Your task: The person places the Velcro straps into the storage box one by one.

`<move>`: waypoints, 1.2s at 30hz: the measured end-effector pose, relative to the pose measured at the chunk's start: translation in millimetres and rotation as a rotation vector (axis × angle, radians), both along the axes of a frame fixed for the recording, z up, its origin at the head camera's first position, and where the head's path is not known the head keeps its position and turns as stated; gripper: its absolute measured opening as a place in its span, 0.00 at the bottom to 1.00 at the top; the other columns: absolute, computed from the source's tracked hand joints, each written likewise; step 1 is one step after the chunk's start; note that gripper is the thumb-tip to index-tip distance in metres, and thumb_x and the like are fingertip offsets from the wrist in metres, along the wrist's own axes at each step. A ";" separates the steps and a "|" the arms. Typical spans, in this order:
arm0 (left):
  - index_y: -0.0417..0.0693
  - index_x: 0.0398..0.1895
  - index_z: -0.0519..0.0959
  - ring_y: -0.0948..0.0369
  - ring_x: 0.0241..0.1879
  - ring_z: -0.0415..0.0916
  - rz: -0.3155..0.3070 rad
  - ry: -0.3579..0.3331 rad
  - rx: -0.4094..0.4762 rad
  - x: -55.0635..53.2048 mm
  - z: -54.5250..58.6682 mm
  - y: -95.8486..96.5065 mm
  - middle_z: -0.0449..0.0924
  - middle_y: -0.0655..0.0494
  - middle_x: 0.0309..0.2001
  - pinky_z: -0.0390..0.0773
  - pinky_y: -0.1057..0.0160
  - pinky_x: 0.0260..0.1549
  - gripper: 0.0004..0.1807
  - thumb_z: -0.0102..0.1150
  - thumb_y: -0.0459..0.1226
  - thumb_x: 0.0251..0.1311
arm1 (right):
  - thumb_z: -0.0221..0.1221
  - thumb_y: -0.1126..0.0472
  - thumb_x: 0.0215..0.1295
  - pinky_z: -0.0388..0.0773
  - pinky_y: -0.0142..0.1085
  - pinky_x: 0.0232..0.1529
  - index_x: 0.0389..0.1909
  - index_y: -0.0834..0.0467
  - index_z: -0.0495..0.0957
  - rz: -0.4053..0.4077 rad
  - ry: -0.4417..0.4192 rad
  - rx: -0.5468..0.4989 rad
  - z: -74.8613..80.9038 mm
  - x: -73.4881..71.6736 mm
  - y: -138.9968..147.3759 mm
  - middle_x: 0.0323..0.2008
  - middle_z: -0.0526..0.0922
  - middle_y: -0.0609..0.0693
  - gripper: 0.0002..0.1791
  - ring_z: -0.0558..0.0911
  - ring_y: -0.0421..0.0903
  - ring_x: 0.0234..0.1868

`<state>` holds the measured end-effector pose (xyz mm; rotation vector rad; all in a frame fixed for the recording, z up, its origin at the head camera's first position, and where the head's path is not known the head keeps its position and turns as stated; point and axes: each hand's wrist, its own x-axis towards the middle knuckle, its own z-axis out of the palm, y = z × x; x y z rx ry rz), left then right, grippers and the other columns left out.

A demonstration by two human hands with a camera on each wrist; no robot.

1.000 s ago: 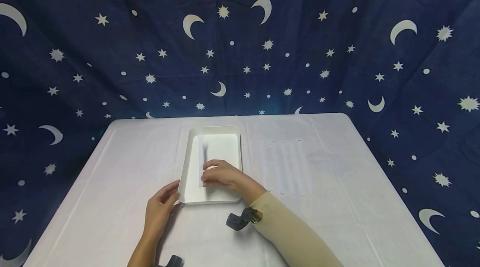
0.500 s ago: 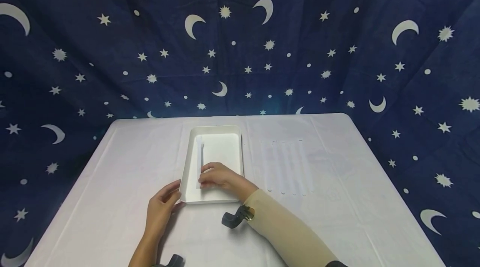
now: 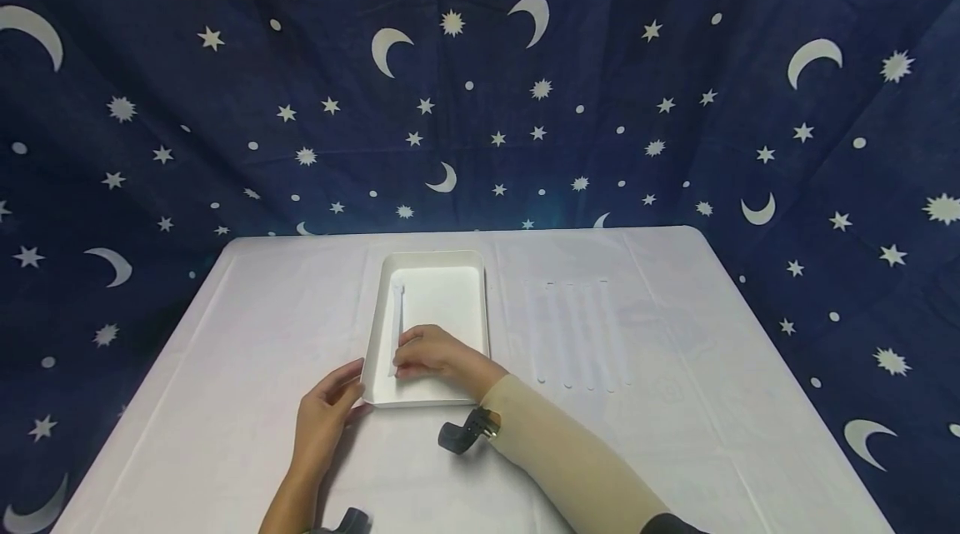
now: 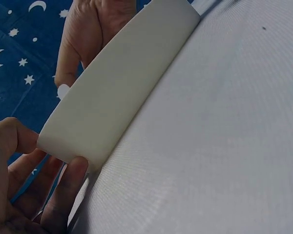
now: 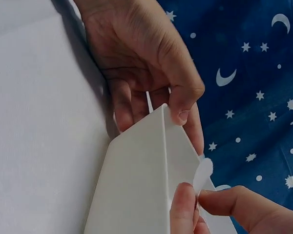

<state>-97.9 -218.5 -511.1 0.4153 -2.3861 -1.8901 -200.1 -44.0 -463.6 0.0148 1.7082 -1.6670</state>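
Observation:
A shallow white rectangular tray [image 3: 446, 292] lies upright on the table. My left hand [image 3: 327, 407] holds its near left corner, the thumb at the rim and fingers against the outer wall [image 4: 112, 92]. Inside the tray, along its left side, lies a thin white stick [image 3: 398, 319] with a small wider head at its far end. My right hand [image 3: 433, 353] pinches the stick's near end between thumb and finger. A rounded white tip [image 5: 203, 173] shows just above those fingers in the right wrist view. The stick's exact kind is unclear.
Right of the tray, several faint, translucent strips [image 3: 577, 334] lie side by side on the white tablecloth [image 3: 720, 434]. A dark blue curtain [image 3: 480, 101] with moons and stars hangs behind the table. Each wrist carries a black camera mount [image 3: 461, 436].
The stick has turned from its broad face to a narrower side and shifted slightly left in the tray. My right hand moved a little left with it; the left hand stayed at the corner.

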 end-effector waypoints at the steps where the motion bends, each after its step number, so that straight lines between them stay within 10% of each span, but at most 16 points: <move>1: 0.42 0.61 0.75 0.68 0.48 0.81 0.001 0.001 -0.006 0.0 0.0 0.1 0.77 0.41 0.60 0.87 0.69 0.43 0.21 0.58 0.34 0.65 | 0.61 0.76 0.56 0.89 0.34 0.39 0.53 0.70 0.72 0.002 -0.001 0.005 0.1 -0.6 -0.6 0.29 0.79 0.55 0.22 0.82 0.43 0.24; 9: 0.42 0.61 0.76 0.76 0.44 0.79 -0.001 0.004 0.006 0.1 -0.6 -0.2 0.77 0.41 0.60 0.86 0.70 0.43 0.21 0.59 0.35 0.65 | 0.61 0.77 0.54 0.89 0.37 0.41 0.51 0.70 0.73 0.009 0.017 0.047 0.8 -3.5 -5.8 0.29 0.79 0.56 0.21 0.81 0.44 0.25; 17: 0.43 0.61 0.76 0.53 0.55 0.80 -0.003 0.003 -0.011 0.3 0.1 0.8 0.78 0.43 0.60 0.86 0.69 0.44 0.20 0.58 0.34 0.66 | 0.62 0.78 0.53 0.89 0.35 0.35 0.44 0.68 0.73 -0.011 0.048 0.084 -3.2 -2.4 -9.7 0.25 0.79 0.54 0.17 0.81 0.43 0.22; 36: 0.44 0.61 0.76 0.47 0.56 0.79 0.021 -0.012 -0.058 0.4 2.1 3.7 0.78 0.43 0.60 0.87 0.69 0.42 0.21 0.58 0.36 0.65 | 0.67 0.71 0.52 0.84 0.24 0.25 0.31 0.62 0.79 0.098 0.306 0.413 5.3 -4.3 -15.6 0.19 0.81 0.49 0.07 0.83 0.41 0.18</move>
